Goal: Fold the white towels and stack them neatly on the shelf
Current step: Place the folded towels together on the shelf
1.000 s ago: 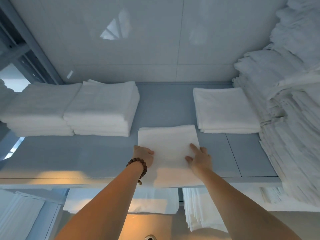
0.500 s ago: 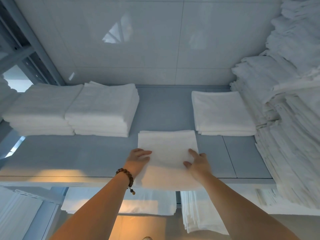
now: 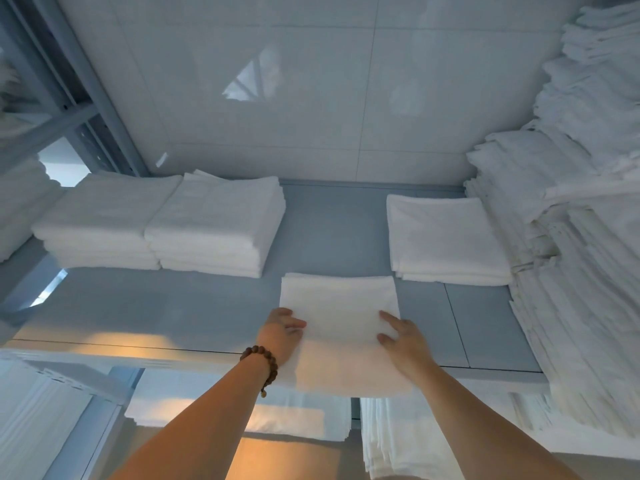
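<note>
A folded white towel lies flat on the grey shelf, its near edge hanging over the shelf's front lip. My left hand, with a bead bracelet on the wrist, rests on the towel's left edge with fingers spread on the cloth. My right hand presses flat on its right side, fingers apart. Beyond it, a low stack of folded towels sits at the back right. Two taller stacks stand side by side at the back left.
A tall, loose heap of white linen fills the right end of the shelf. A tiled wall closes the back. More folded towels lie on the lower shelf. A metal upright stands at the left.
Both hands have slid back toward the shelf's front edge, and the folded towel has come slightly nearer with them. The left hand's fingers have spread onto the cloth.
</note>
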`<state>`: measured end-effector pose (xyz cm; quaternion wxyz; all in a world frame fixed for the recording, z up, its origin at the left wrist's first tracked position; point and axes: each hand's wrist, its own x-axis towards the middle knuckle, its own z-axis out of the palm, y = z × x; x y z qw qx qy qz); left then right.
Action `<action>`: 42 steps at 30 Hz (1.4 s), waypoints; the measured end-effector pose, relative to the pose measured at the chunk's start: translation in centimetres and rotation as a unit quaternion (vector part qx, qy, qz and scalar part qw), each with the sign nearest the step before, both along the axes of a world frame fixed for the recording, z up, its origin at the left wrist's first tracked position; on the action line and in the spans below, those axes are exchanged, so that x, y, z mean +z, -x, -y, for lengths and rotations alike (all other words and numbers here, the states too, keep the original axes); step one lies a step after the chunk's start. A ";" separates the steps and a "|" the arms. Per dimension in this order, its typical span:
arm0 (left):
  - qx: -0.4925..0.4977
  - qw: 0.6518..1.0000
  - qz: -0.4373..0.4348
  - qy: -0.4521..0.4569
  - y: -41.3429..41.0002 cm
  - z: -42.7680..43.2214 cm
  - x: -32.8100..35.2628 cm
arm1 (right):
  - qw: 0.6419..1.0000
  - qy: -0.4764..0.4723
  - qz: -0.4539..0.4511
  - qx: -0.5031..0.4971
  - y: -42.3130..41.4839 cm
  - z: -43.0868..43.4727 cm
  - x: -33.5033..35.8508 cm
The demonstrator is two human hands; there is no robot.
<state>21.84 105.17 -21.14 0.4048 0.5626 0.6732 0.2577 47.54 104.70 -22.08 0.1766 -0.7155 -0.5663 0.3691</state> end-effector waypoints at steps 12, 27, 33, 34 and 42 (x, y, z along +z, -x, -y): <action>-0.038 0.962 -0.232 -0.137 0.1 4.4 2.5 | 0.983 -0.164 0.067 0.040 2.0 3.1 3.6; 0.089 0.924 -0.275 -0.250 14.0 7.3 9.2 | 0.955 -0.264 0.018 0.134 17.2 0.5 8.7; 0.141 0.931 -0.250 -0.227 25.0 5.1 10.7 | 0.948 -0.287 0.001 0.140 27.9 -2.5 10.1; 0.135 0.928 -0.273 -0.216 27.0 4.4 10.9 | 0.950 -0.280 0.005 0.137 29.8 -3.2 10.2; 0.052 0.890 -0.320 -0.320 39.3 -3.6 13.2 | 0.926 -0.366 0.046 0.084 41.9 -8.0 12.5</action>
